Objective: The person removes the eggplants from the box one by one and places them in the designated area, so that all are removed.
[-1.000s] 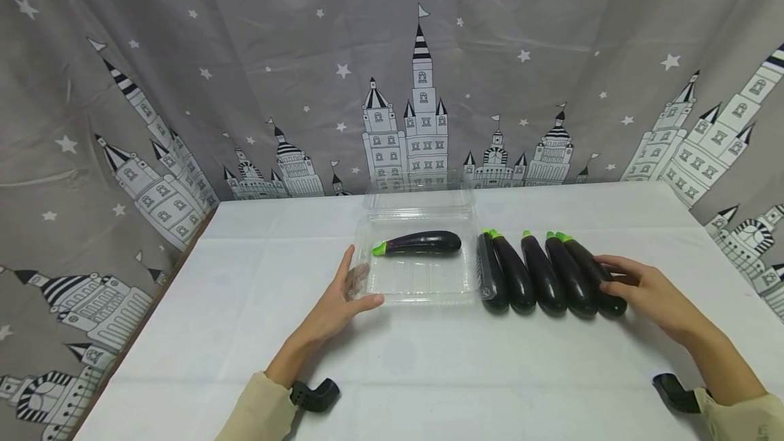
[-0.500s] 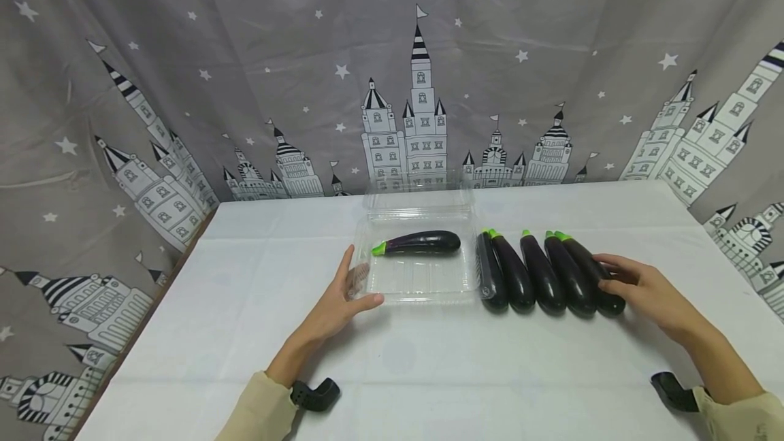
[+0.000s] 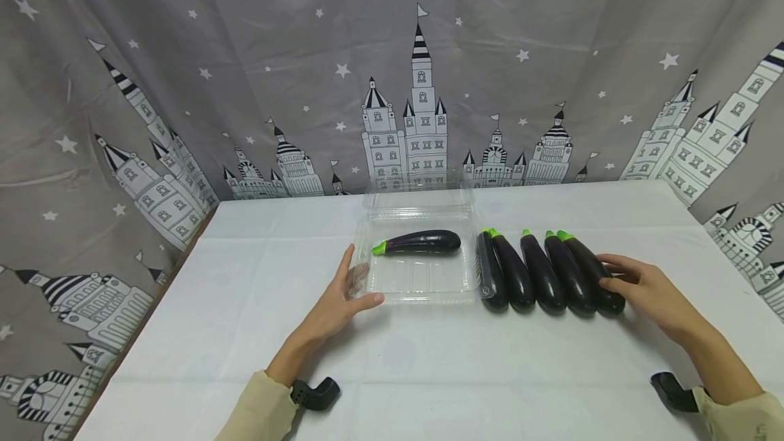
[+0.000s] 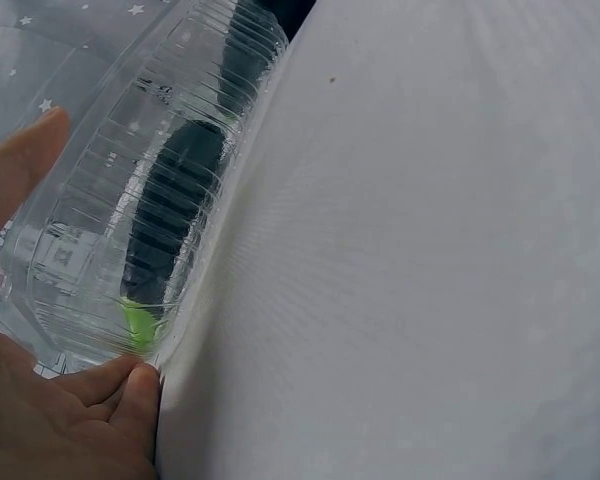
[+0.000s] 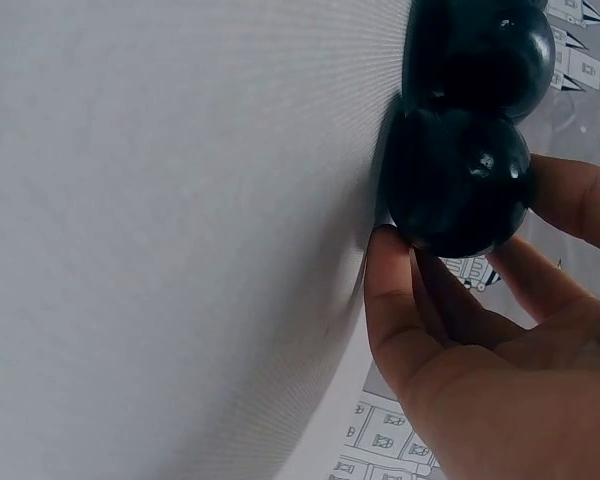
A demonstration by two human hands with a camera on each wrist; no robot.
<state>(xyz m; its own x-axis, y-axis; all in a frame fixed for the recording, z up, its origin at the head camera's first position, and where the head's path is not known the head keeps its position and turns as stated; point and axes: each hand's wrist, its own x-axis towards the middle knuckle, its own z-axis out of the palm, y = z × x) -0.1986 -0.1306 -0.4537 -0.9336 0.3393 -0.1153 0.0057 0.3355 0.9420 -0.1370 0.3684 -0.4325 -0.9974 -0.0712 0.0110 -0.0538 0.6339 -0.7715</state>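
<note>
A grey curtain (image 3: 184, 87) printed with white stars and castles hangs behind a table under a white cloth (image 3: 429, 373). On the cloth, near the middle, sits a clear plastic clamshell box (image 3: 422, 284) with its lid (image 3: 419, 197) tipped up at the back. One eggplant (image 3: 422, 242) lies crosswise in the far part of the box, green cap toward the left.

Just right of the box, five more eggplants lie side by side in a row (image 3: 542, 271), green caps pointing away, neighbours touching or nearly so; the leftmost sits against the box's right wall.

The left hand (image 3: 339, 308) rests on the cloth at the box's near left corner, fingers straight and close together along the left wall, thumb stretched along the front rim. In the left wrist view the thumb tip and palm touch the ribbed plastic (image 4: 120, 250).

The right hand (image 3: 643, 288) is at the rightmost eggplant (image 3: 591, 271). In the right wrist view the fingers (image 5: 570, 200) curl over its rounded end (image 5: 455, 180) while the thumb meets it from below; it looks like a light grip, though how firmly it closes cannot be told. That eggplant lies on the cloth.

A dark wrist mount shows at each sleeve (image 3: 315, 393) (image 3: 670, 390).
</note>
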